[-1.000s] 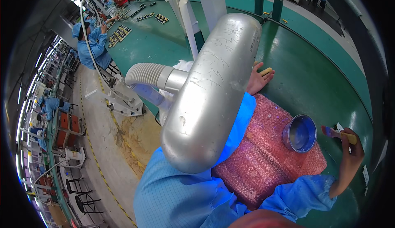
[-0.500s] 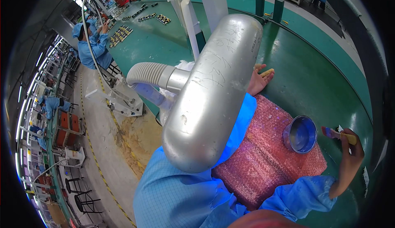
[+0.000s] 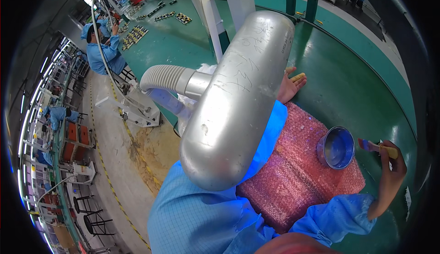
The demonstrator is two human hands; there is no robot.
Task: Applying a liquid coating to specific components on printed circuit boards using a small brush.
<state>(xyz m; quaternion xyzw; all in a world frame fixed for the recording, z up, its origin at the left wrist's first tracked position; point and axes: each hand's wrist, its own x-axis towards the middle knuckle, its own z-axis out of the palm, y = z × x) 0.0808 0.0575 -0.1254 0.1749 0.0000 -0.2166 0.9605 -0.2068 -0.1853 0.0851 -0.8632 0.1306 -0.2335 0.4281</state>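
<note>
At upper left, a co-worker's hand (image 3: 115, 28) has drawn back from its reach near the circuit boards (image 3: 135, 37) a second ago. Mid-frame, a silver capsule-shaped hood (image 3: 238, 102) partly hides the left hand (image 3: 287, 88), palm up as before, its visible fingers spread. Right of centre, the metal cup (image 3: 320, 151) still stands on pink bubble wrap (image 3: 293, 162), near its right edge; farther right, the right hand (image 3: 393, 169) stays pinched on a brush (image 3: 375, 147). Bare green bench (image 3: 366, 98) opens above the cup toward the curved upper-right edge.
</note>
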